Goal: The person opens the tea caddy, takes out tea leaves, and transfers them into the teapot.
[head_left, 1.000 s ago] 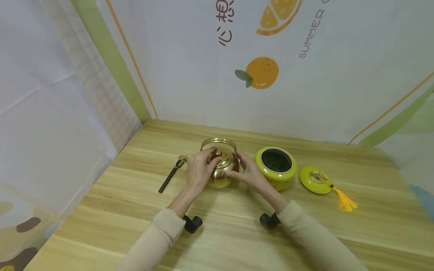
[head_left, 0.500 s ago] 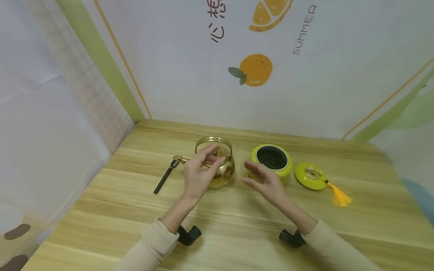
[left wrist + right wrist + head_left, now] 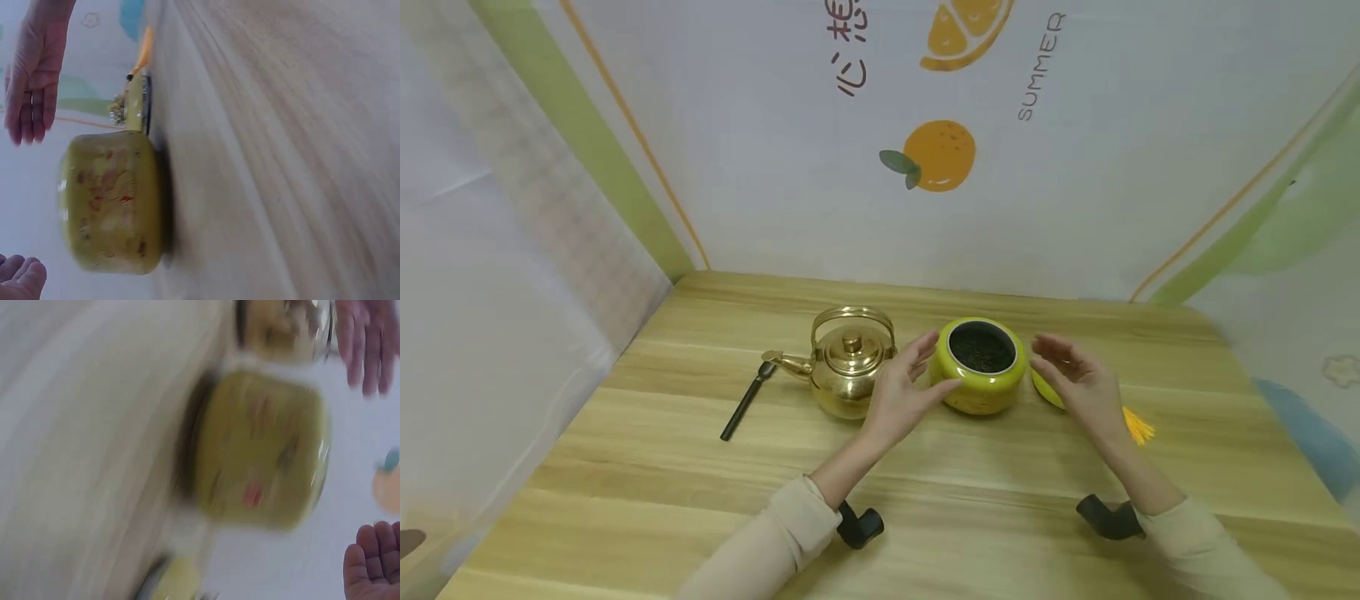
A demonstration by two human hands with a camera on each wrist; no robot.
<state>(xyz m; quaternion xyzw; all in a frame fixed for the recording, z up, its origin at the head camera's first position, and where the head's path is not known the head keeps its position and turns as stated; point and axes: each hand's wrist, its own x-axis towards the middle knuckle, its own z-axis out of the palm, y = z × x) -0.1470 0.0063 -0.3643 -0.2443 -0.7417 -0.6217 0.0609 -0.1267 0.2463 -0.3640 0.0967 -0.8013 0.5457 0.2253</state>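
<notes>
A glossy yellow jar (image 3: 976, 400) stands upright without its lid, and dark loose leaves (image 3: 981, 348) fill its inside. Just left of it is my left hand (image 3: 901, 398), fingers extended and thumb apart. My right hand (image 3: 1084, 395) is on the jar's other side, its fingers also extended. In the left wrist view a gap separates each hand from the jar (image 3: 109, 206). Neither hand holds anything. A brass teapot (image 3: 842, 385) with a raised handle and its lid on sits behind the left hand, which hides part of its right side.
Partly hidden by the right hand, the yellow lid (image 3: 1047, 388) lies right of the jar with its orange tassel (image 3: 1138, 425). A dark-handled tool (image 3: 747, 407) lies near the teapot's spout. A printed cloth (image 3: 805, 217) hangs behind the wooden table (image 3: 700, 517).
Both hands have left the teapot and moved right, ending on either side of the yellow jar. The teapot and jar have stayed in place on the table while the head view has shifted.
</notes>
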